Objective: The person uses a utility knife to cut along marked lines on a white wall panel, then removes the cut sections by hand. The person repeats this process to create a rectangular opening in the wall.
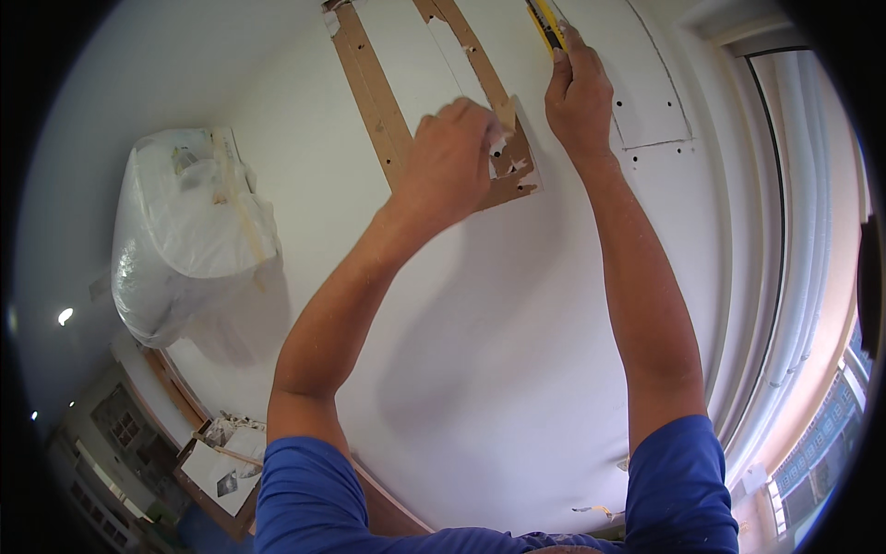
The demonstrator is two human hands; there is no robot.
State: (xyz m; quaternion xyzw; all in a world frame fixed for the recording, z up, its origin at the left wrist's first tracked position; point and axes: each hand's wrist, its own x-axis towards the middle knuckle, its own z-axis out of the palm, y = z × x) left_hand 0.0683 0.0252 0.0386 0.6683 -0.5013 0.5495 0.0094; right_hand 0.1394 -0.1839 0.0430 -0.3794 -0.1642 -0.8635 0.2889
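My left hand [448, 157] is closed at the lower corner of a brown, stripped band [369, 88] on the white wall. Its fingertips pinch a torn paper scrap [508, 114], slightly blurred. Dark screw heads dot the brown band, and ragged white bits cling to it. Up and to the right, my right hand [581, 97] grips a yellow-and-black utility knife [547, 26] near the wall. The knife's upper end runs out of the picture, so I cannot see its blade.
A pencilled outline [657, 144] and several dark screw spots mark the wall on the right. A plastic-wrapped unit [189, 235] juts out at left. Far right hangs a pale curtain [801, 222] by a window. Lower left, a cluttered table [217, 485] holds papers.
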